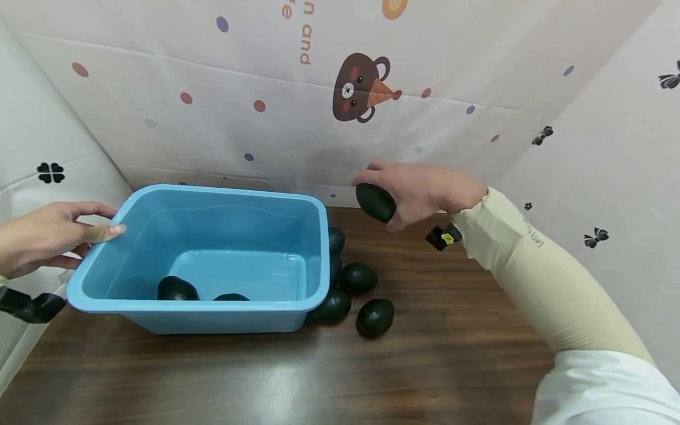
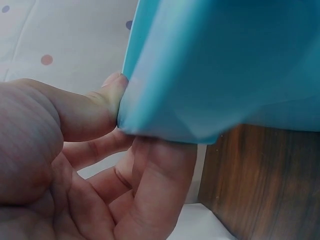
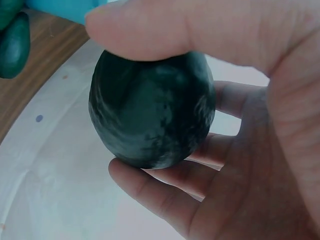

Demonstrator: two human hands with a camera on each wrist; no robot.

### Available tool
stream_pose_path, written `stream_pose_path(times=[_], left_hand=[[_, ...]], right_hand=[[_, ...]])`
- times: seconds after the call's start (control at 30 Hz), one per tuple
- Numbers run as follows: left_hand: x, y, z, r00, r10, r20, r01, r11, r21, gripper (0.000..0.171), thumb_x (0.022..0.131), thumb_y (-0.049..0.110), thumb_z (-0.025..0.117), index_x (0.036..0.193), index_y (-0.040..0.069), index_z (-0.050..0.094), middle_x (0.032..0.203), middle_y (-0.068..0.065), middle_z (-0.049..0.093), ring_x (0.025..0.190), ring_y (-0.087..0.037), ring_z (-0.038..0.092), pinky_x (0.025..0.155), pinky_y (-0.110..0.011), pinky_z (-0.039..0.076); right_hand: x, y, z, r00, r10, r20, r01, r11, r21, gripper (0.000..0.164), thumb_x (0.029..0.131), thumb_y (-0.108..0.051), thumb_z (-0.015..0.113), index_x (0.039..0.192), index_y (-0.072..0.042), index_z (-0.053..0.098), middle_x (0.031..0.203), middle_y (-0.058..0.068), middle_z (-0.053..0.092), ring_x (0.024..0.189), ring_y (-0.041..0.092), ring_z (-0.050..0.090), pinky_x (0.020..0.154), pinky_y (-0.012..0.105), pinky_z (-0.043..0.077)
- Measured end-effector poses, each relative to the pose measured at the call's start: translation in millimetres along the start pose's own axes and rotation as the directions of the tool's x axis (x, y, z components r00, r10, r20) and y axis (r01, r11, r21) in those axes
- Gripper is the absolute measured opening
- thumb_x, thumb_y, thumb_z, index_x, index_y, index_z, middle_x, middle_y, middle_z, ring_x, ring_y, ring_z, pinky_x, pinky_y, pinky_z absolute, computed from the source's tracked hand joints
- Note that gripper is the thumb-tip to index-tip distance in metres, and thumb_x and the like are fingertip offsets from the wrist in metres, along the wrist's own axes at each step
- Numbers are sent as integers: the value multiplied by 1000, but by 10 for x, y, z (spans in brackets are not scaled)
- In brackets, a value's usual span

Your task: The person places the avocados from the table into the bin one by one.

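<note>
From where I stand, the right hand [image 1: 419, 189] has an avocado [image 1: 375, 202] up off the table [image 1: 457, 366], right of the blue tub [image 1: 244, 212] and close by the far wall [image 1: 255, 136]. Its thumb presses one side of the fruit while the fingers curl round the other, slightly apart — a good hold, I'd say, since a smooth, rounded skin like that could roll out of a two-point pinch. The left hand [image 1: 58, 236] pinches the tub's left rim, thumb on top and fingers tucked beneath. That grip seems best kept steady, firm enough to stop the tub sliding but without tugging it upward. A cluster of loose avocados [image 1: 375, 317] lies to the tub's right, some right against its wall, so any push from the left might set them rolling. Two more show inside, a whole-looking one [image 1: 177, 288] and another mostly hidden [image 1: 231, 297] behind the near side. I'd carry the held fruit above rim height — no knocking the edge — and ease the fingers apart only when it has support beneath.
</note>
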State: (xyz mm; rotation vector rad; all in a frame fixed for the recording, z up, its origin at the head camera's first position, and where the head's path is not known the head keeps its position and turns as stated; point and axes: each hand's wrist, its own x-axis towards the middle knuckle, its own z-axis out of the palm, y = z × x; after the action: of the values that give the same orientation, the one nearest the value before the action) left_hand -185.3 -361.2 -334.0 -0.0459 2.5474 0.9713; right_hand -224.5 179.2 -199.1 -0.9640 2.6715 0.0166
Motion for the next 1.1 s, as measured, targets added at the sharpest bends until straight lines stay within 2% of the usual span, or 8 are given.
stream_pose_path(times=[0.3, 0.67, 0.83, 1.1], left_hand=[[-23, 8, 19, 1000, 13, -10, -13, 1000, 4, 88, 106, 51, 53, 154, -14, 17, 125, -46, 57, 81, -25, 73, 74, -55, 66], [-32, 52, 6, 1000, 8, 6, -8, 1000, 7, 84, 108, 46, 51, 154, -15, 16, 118, -40, 64, 82, -24, 73, 75, -54, 66], [-38, 37, -3, 1000, 3, 1, -3, 1000, 1, 84, 108, 46, 52, 154, -14, 17, 117, -38, 65, 82, -24, 73, 75, -54, 66], [-45, 41, 1, 1000, 5, 6, -5, 1000, 4, 84, 108, 46, 51, 154, -15, 15, 120, -42, 62, 82, -24, 74, 75, -54, 66]], right_hand=[[60, -149, -86, 999, -32, -8, 32, 999, -20, 81, 78, -12, 86, 149, -23, 50, 138, 6, 52, 114, 28, 57, 93, 44, 59], [276, -403, -129, 996, -86, -13, 85, 995, -46, 82, 79, -13, 84, 152, -26, 47, 142, 4, 49, 117, 25, 54, 95, 41, 59], [391, -541, -165, 994, -113, -8, 112, 991, -69, 82, 81, -20, 85, 153, -26, 46, 142, 3, 49, 117, 24, 54, 97, 40, 58], [555, -697, -172, 989, -151, -8, 149, 984, -99, 83, 82, -21, 84, 154, -26, 44, 144, 3, 49, 117, 21, 54, 98, 38, 58]])
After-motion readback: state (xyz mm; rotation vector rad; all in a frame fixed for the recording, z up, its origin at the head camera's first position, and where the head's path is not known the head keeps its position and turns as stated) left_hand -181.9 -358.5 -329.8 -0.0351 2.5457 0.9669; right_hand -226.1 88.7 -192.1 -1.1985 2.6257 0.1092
